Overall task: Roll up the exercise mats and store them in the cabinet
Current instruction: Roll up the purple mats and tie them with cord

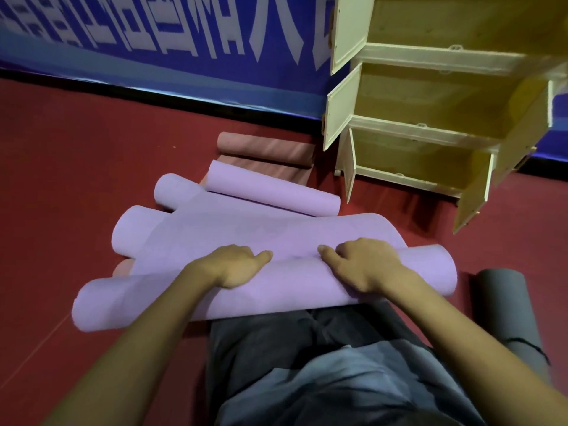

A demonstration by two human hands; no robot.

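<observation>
Head-camera view, looking down: a kneeling person rolls a lilac exercise mat [276, 287] across a dark red floor [76, 179]. Both hands sit on top of the roll at lower centre of the frame, set apart from each other. The left hand [236, 265] and the right hand [362, 265] each curl over the tube, thumbs pointing inward along the crease where the roll meets the flat stretch of mat ahead.

By the look of it the job is in its early part. This mat is only partly rolled, with a flat length still lying toward the centre of the frame. Beyond it, other lilac mats [270, 192] lie curled at their ends but not wound tight, and a pink mat [264, 149] rests half unrolled near the wall. A grey mat [507, 309] lies fully rolled at the right edge. None is in the cabinet [430, 124] at upper right, whose pale wooden doors hang open on bare yellowish shelves.

The mats look soft and matte, like foam, forming smooth hollow cylinders. A blue banner [153, 41] with white lettering fills the upper left.
</observation>
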